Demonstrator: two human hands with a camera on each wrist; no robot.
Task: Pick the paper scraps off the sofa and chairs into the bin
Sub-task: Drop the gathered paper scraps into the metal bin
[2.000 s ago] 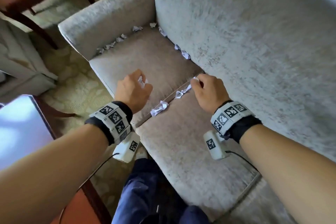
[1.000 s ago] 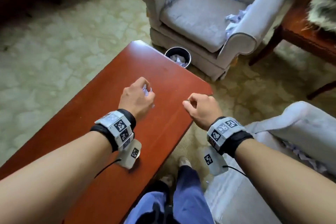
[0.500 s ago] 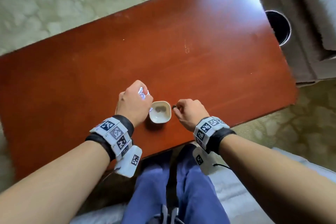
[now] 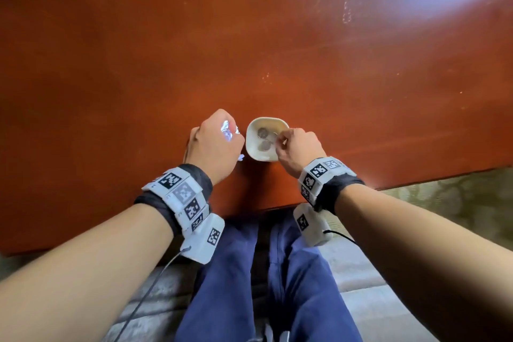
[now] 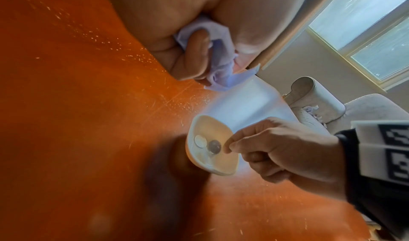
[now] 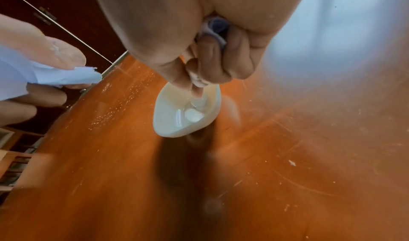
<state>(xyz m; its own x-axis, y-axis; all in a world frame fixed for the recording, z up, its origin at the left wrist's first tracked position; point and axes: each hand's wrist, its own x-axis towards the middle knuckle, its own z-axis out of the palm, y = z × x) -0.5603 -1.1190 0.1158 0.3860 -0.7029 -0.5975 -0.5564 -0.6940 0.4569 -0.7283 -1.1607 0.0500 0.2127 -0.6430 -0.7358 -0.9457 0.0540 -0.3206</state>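
Note:
My left hand (image 4: 215, 147) hovers just above the red-brown table (image 4: 277, 36), fingers curled round a bunch of white paper scraps (image 4: 226, 133) (image 5: 221, 61). My right hand (image 4: 294, 144) also has a small paper scrap (image 6: 215, 27) tucked in its curled fingers. Its thumb and forefinger tips meet inside a small white dish (image 4: 256, 153) (image 6: 168, 122), right over round coin-like discs (image 4: 262, 133) (image 5: 200, 140). The dish stands between the two hands near the table's front edge. No bin shows in any view.
In the left wrist view, a pale armchair (image 5: 318, 101) with more scraps (image 5: 311, 109) on its seat stands beyond the table, below a window (image 5: 365, 26). My legs in blue trousers (image 4: 236, 272) are under the table's near edge. Patterned carpet (image 4: 444, 197) lies to the right.
I turned from the sofa seam to the table, both hands carrying scraps. The hands closed in on the white dish, and the right fingertips have dipped into it.

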